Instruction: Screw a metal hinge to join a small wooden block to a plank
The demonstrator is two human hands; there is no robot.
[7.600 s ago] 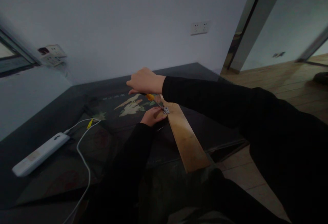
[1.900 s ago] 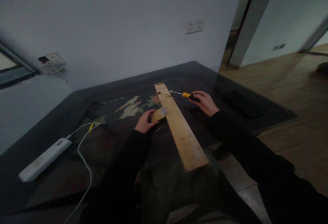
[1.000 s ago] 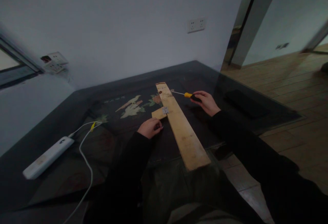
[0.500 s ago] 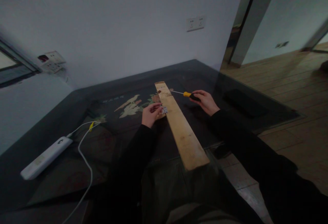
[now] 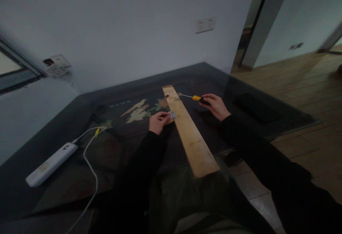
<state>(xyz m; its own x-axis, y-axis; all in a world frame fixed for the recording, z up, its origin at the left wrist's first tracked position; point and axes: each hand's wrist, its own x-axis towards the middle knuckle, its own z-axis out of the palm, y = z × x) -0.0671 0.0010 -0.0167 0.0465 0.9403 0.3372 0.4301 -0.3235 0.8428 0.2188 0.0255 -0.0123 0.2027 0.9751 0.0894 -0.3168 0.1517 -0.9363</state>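
The person's left hand [image 5: 159, 121] is curled with its fingertips pinched at the small silver metal hinge [image 5: 172, 115], which sits on the left edge of the long pale wooden plank [image 5: 188, 130]; it looks as if the fingers pin the hinge, and perhaps a tiny screw, though that is too small to make out. A short wooden piece seems to lie under that hand, mostly hidden. The right hand [image 5: 216, 105], well to the right of the plank, is closed around the black grip of a yellow-and-black-handled screwdriver [image 5: 196, 98], whose thin shaft points left, its tip just at the plank's far edge, so the tool seems kept ready and out of the way while the other hand sets the hardware. The plank runs from between the two hands toward the person's lap, overhanging the near edge of the dark glass-topped table with a painted bird design [image 5: 112, 145]. Far off to the left of the left hand lies a white power strip [image 5: 50, 163] with its white cable [image 5: 89, 166] trailing off the table.
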